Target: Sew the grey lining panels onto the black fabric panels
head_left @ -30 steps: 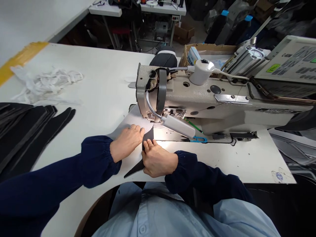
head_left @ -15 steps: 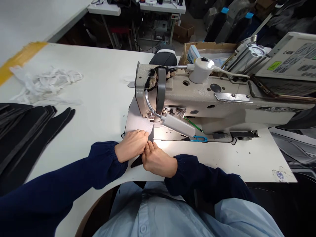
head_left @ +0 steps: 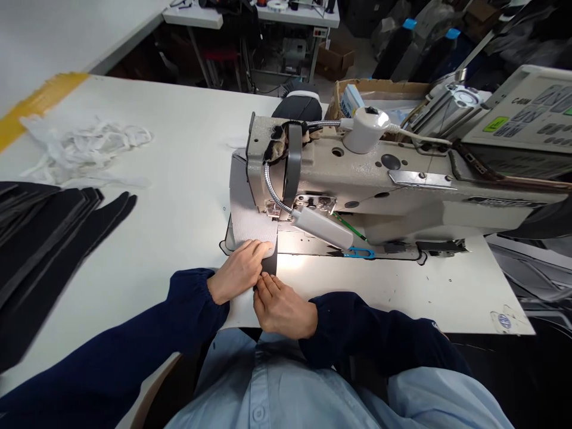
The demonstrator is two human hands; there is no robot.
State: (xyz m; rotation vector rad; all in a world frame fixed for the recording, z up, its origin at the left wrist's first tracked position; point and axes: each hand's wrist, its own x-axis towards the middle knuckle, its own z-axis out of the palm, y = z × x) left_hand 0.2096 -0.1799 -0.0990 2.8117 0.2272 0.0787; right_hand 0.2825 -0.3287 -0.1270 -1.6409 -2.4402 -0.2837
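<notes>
My left hand (head_left: 239,271) lies flat, fingers together, on a grey textured fabric piece (head_left: 248,223) that runs under the head of the sewing machine (head_left: 357,173). My right hand (head_left: 281,307) rests just behind it, fingertips pressing the end of a black strip (head_left: 270,261) that lies along the grey piece's right edge, in front of the needle area. A lit lamp (head_left: 324,226) on a flexible neck shines on the bed. Both arms wear dark blue sleeves.
Black fabric pieces (head_left: 49,238) are stacked at the left of the white table (head_left: 179,161). A heap of white scraps (head_left: 84,149) lies farther back. Blue snips (head_left: 360,253) lie on the machine bed. A control panel (head_left: 527,113) stands at the right, with a cardboard box (head_left: 379,89) behind the machine.
The grey piece and black strip have fed away from me under the machine head. Both hands have slid back toward my body, and much less black strip shows by my right hand.
</notes>
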